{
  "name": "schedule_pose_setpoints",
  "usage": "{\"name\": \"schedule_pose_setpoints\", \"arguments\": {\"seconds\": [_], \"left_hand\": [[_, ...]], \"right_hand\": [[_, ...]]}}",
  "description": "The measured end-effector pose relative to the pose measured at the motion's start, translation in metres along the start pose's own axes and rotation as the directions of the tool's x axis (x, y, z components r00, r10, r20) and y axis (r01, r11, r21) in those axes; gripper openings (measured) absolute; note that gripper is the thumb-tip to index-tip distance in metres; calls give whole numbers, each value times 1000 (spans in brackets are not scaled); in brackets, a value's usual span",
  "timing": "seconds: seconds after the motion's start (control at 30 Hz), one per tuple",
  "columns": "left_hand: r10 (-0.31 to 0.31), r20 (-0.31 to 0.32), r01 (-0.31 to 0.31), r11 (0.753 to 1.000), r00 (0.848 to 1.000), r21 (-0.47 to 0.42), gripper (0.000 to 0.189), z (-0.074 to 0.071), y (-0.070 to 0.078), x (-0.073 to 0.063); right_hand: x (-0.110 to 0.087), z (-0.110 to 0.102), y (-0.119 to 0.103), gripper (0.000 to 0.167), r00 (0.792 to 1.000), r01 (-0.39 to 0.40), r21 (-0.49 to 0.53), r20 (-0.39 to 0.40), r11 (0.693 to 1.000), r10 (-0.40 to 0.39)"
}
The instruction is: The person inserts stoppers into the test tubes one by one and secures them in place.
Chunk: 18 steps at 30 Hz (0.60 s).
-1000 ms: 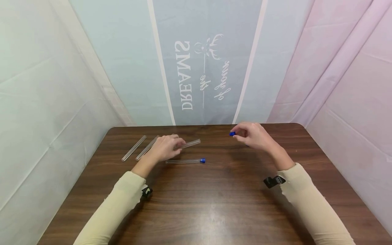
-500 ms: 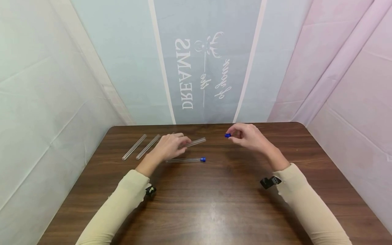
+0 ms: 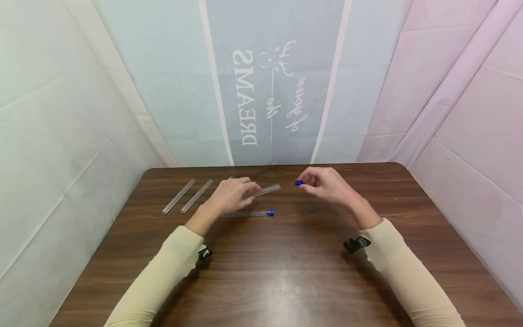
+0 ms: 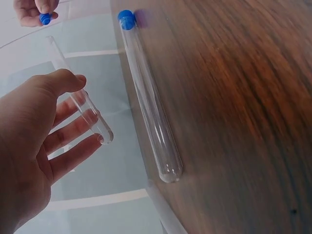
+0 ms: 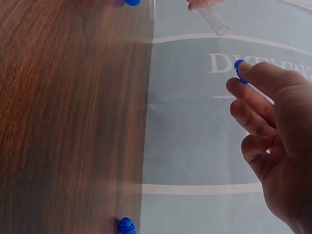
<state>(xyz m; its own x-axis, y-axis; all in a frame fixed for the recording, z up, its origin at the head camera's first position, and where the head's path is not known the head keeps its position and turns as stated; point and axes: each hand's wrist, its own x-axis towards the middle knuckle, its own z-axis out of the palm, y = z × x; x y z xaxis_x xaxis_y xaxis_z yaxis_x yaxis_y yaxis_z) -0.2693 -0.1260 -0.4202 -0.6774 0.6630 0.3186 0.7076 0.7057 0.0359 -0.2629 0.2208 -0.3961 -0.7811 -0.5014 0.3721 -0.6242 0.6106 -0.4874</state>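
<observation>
My left hand (image 3: pixel 232 195) pinches a clear, uncapped test tube (image 3: pixel 268 189) between thumb and fingers. Its open end points right, and the rounded end (image 4: pixel 106 138) lies near the little finger in the left wrist view. Facing it across a small gap, my right hand (image 3: pixel 330 185) pinches a blue cap (image 5: pixel 239 68) between thumb and index finger, other fingers loosely bent. A test tube with a blue cap on it (image 4: pixel 148 97) lies on the table just nearer than the left hand.
Two uncapped test tubes, one outer (image 3: pixel 178 196) and one inner (image 3: pixel 197 196), lie slanted at the table's left. Another blue cap (image 5: pixel 126 226) sits on the wooden table (image 3: pixel 261 263) in the right wrist view. A printed cloth (image 3: pixel 269 27) hangs behind the table.
My left hand has moved right with the test tube, while my right hand has come left with the blue cap. The gap between tube and cap has narrowed.
</observation>
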Motion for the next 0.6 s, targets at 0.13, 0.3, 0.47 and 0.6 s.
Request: {"name": "schedule_pose_setpoints", "arguments": {"seconds": [0.13,0.3,0.47,0.6], "left_hand": [[19,-11,-19,1000,1000,-11,25,1,2,3],[20,3,-20,999,1000,-31,26,1,4,7],[31,-4,-31,999,1000,-31,26,0,6,9],[48,-20,-49,998,999,-26,25,-1,7,11]], "right_hand": [[0,3,-2,12,1000,18,11,-11,1000,-18],[2,6,-4,14,999,44,13,-19,999,-44],[5,7,-5,13,997,76,7,-26,997,-76],[6,8,-5,12,996,81,17,-21,997,-81]]}}
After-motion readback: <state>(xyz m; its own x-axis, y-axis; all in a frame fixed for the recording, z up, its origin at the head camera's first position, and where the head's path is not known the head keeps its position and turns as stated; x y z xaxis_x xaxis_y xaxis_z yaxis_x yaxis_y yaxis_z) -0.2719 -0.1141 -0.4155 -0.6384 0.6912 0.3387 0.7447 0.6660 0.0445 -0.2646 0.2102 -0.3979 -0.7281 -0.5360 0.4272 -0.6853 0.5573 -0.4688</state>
